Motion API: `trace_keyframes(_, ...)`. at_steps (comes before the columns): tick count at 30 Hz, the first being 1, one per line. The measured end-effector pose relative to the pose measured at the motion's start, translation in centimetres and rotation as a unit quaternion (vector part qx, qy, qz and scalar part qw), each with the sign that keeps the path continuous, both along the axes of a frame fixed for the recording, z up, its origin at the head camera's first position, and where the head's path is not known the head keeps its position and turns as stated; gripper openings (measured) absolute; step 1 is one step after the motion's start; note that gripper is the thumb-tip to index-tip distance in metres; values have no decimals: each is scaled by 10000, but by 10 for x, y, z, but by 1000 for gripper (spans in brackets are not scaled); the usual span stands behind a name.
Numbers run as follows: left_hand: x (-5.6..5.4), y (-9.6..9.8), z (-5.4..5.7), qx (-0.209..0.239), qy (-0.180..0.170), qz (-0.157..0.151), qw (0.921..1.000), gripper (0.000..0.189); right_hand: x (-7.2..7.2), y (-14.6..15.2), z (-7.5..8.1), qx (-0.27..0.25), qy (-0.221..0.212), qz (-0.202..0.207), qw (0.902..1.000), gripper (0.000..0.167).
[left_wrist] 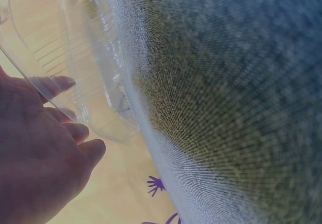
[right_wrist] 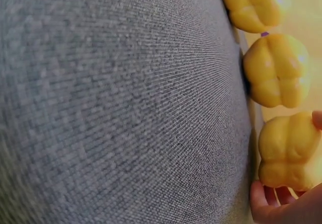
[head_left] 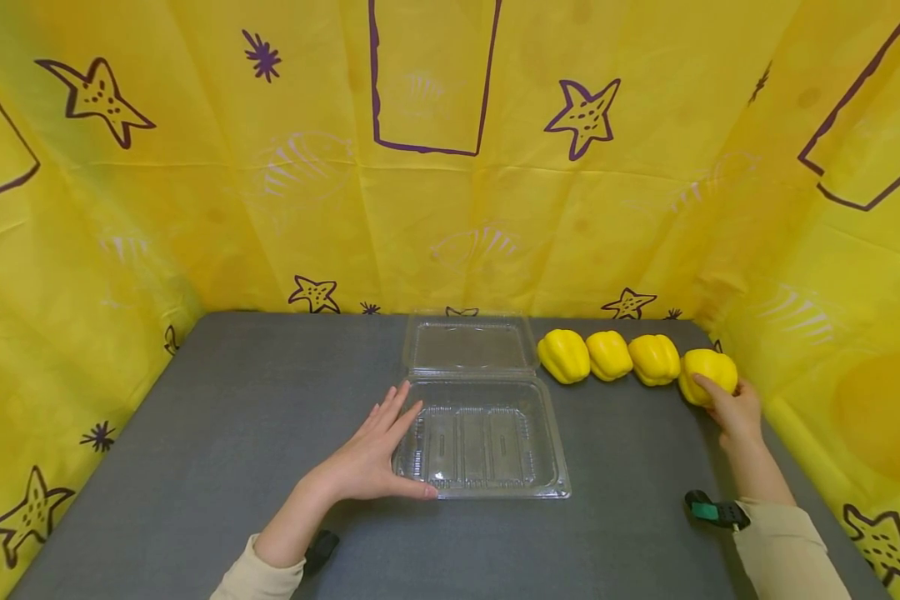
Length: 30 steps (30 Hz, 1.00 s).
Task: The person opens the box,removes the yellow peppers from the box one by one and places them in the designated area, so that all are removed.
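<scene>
A clear plastic clamshell box (head_left: 487, 493) lies unfolded on the grey table, its lid (head_left: 471, 373) laid back toward the rear. At the box's left side rests my left hand (head_left: 371, 454), fingers spread along the rim and thumb at the front left corner. In the left wrist view the fingers (left_wrist: 93, 151) show beside the clear wall. My right hand (head_left: 737, 417) grips the rightmost yellow bell pepper (head_left: 708, 375), thumb on its near face; the right wrist view shows fingers (right_wrist: 259, 201) around the same pepper (right_wrist: 287, 148).
Three more yellow bell peppers stand in a row right of the lid: one (head_left: 565, 357) nearest it, a middle one (head_left: 610, 356) and another (head_left: 654, 360) next to the gripped pepper. A yellow patterned cloth (head_left: 450, 225) walls the grey table (head_left: 255, 400) at the back and sides.
</scene>
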State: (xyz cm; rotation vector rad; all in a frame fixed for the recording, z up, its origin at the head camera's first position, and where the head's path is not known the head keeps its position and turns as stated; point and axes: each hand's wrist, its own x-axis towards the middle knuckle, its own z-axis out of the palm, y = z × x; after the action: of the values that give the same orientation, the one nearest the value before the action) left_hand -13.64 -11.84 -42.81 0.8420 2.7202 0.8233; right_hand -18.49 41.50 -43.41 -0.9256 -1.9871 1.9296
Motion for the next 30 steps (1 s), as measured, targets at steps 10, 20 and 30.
trace_keyframes(10,0,0,-1,14,-8,4,10000,125,-6,3,-6,857,-369,405,9948,87)
trace_keyframes(20,0,0,-2,-11,43,19,10000,126,-7,4,-7,1260,-585,538,9888,89)
trace_keyframes(30,-1,0,-4,-22,229,36,9997,121,-5,2,-7,1284,-503,572,9888,90)
